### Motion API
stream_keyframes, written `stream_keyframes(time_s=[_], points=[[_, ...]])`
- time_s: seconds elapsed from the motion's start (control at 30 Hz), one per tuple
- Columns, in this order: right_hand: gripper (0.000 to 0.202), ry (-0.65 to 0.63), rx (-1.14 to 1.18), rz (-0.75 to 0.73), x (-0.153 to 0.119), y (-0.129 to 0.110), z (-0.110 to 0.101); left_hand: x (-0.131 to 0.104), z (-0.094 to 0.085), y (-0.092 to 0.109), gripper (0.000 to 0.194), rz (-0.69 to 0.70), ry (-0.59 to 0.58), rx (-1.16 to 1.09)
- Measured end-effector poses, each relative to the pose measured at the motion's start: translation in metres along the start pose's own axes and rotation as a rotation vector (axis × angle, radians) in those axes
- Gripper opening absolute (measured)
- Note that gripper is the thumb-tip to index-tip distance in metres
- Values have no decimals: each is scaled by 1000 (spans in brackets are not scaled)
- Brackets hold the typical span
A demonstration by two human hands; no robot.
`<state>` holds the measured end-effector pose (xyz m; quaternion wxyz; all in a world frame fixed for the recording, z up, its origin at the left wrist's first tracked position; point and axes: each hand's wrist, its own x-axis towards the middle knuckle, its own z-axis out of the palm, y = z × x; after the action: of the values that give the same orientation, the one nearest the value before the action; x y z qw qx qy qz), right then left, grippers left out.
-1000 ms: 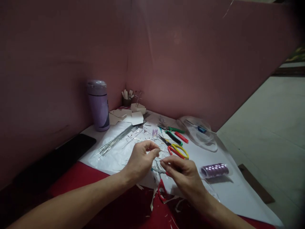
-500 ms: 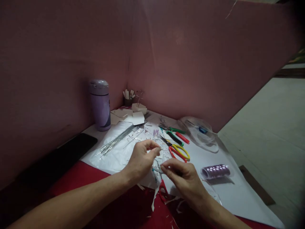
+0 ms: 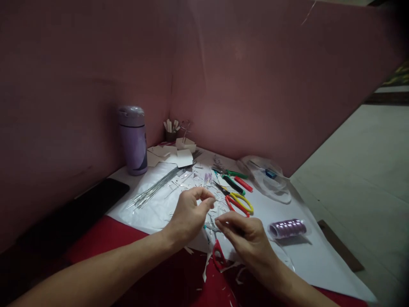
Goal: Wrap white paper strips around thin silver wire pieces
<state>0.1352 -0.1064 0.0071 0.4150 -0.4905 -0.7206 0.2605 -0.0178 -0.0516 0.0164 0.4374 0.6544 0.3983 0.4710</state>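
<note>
My left hand (image 3: 190,215) is closed in a pinch over the scrap-strewn middle of the white sheet; whatever sits between its fingertips is too small to make out. Lower and to the right, my right hand (image 3: 244,236) pinches thumb against forefinger, its contents likewise too fine to name. Under and between the hands lie thin paper scraps and the red handle (image 3: 219,255) of a tool partly covered by them. Just beyond my right hand rest scissors (image 3: 239,204) with one red and one yellow handle. A bundle of thin metal wires (image 3: 155,188) lies beyond my left wrist.
Green-handled pliers (image 3: 234,184) and a red strip (image 3: 243,184) lie past the scissors. A spool of purple thread (image 3: 288,228) is at right, a clear plastic bag (image 3: 268,179) behind it. A purple bottle (image 3: 133,140) stands left, near a dark phone-like slab (image 3: 105,194). Pink walls close off the back.
Both hands keep nearly the same pinched poses and places. The view has shifted very slightly, so the surroundings sit a little further left.
</note>
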Motion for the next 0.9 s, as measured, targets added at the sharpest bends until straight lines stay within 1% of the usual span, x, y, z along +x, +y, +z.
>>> stream_keyframes(time_s=[0.03,0.1,0.17,0.23,0.3,0.37,0.4,0.47,0.5,0.57,0.63,0.7,0.77,0.83,0.9], points=[[13,-5,-45,-47,0,-9,-3,-1,0,0,11,9,7,19],[11,39,-117,-98,9,-22,-14,-2,1,0,10,28,-2,33],[12,117,-115,-59,24,-22,-28,-3,1,1,10,31,-41,7],[16,127,-17,33,36,-10,-35,-4,0,2,11,23,-75,-35],[19,84,101,111,37,6,-32,-3,0,3,11,24,-79,-61],[19,57,153,150,26,15,-20,-3,-1,2,11,27,-57,-61],[18,57,151,150,19,16,-13,-2,-1,2,11,28,-41,-51],[15,41,106,106,4,8,-4,-2,0,1,10,33,-7,-10],[14,22,71,62,0,1,-3,-2,0,0,10,46,7,16],[12,18,-13,-40,1,-14,-9,-4,1,0,10,81,13,59],[10,81,-75,-77,14,-23,-22,-5,1,1,10,122,-13,69],[13,138,-48,-23,29,-19,-34,-6,1,2,10,142,-47,46],[17,121,62,80,37,-6,-37,-7,0,3,10,137,-56,11],[19,80,166,159,33,8,-29,-6,-1,4,10,124,-35,-3],[19,64,187,188,20,13,-16,-5,-1,3,10,115,4,21]])
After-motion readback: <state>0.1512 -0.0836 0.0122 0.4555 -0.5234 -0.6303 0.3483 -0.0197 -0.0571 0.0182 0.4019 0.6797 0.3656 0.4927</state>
